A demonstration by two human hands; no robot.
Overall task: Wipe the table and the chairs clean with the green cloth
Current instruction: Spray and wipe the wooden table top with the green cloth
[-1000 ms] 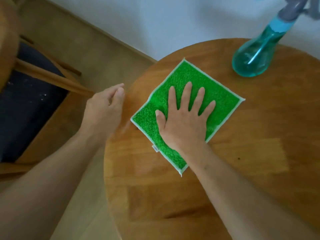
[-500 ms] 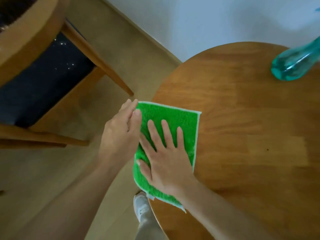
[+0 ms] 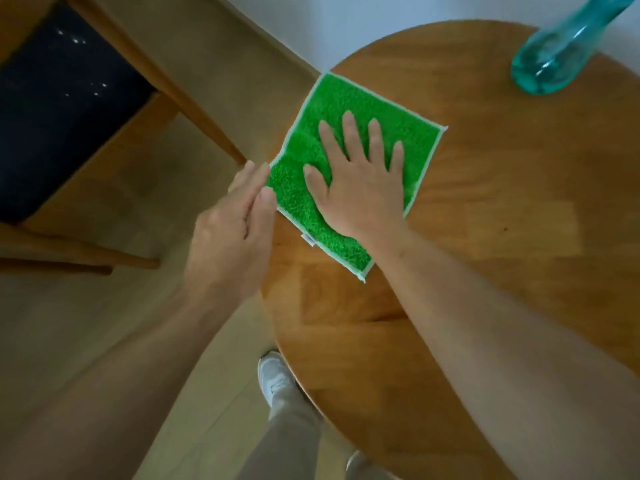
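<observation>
1. Square green terry cloth with a pale stitched border (image 3: 363, 109): lies flat on the round wooden table (image 3: 502, 220), near its left rim. One corner at the rim reaches the table edge beside my left fingertips. A small white tag shows on its near-left edge.

2. My right hand (image 3: 360, 188): palm down on the cloth, fingers straight and spread, thumb out to the left. It presses on the cloth and grips nothing.

3. My left hand (image 3: 232, 237): held at the table's left rim, fingers straight and close together, pointing toward the cloth. The fingertips sit just beside the cloth's left corner; whether they touch it I cannot tell. It holds nothing.

4. Teal translucent plastic bottle (image 3: 554, 57): stands at the far right of the table, well apart from the cloth, its top cut off by the frame.

5. Wooden chair with a dark navy seat pad (image 3: 62, 109): on the floor to the left of the table, apart from it.

6. My leg in beige trousers with a white shoe (image 3: 273, 379): on the pale floor, just beside the table's near-left rim.
</observation>
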